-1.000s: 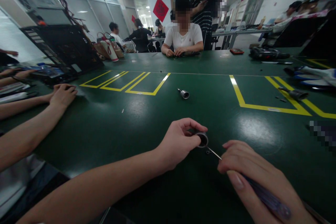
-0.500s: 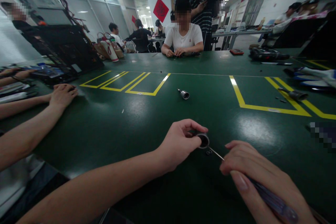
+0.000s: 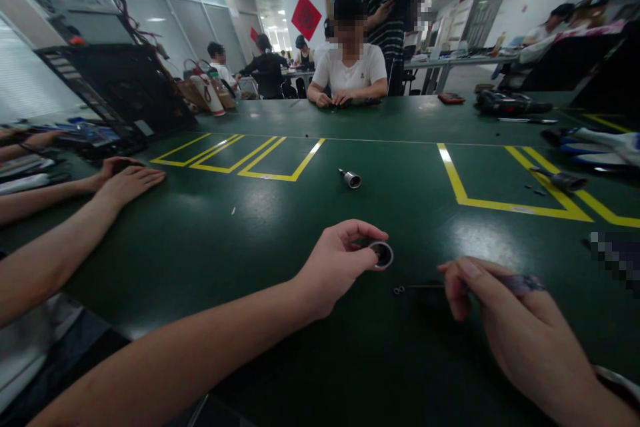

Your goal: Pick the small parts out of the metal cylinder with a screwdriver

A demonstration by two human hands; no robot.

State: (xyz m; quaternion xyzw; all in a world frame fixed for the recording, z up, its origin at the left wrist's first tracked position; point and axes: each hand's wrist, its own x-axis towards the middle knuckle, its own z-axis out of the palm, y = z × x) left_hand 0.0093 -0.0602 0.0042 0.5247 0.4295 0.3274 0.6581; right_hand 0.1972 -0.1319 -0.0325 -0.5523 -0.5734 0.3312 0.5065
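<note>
On glossy green table (image 3: 250,227) | left hand (image 3: 335,267) pinches round metal ring (image 3: 383,255) | right hand (image 3: 500,320) grips thin screwdriver (image 3: 515,285)

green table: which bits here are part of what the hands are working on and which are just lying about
In hand:
- left hand pinching a small metal cylinder
- right hand holding a thin screwdriver, shaft flat on the table
- tiny dark parts by its tip

Lying about:
- second metal cylinder
- dark tool in the yellow-taped box
- open computer case
- a neighbour's hands
</note>
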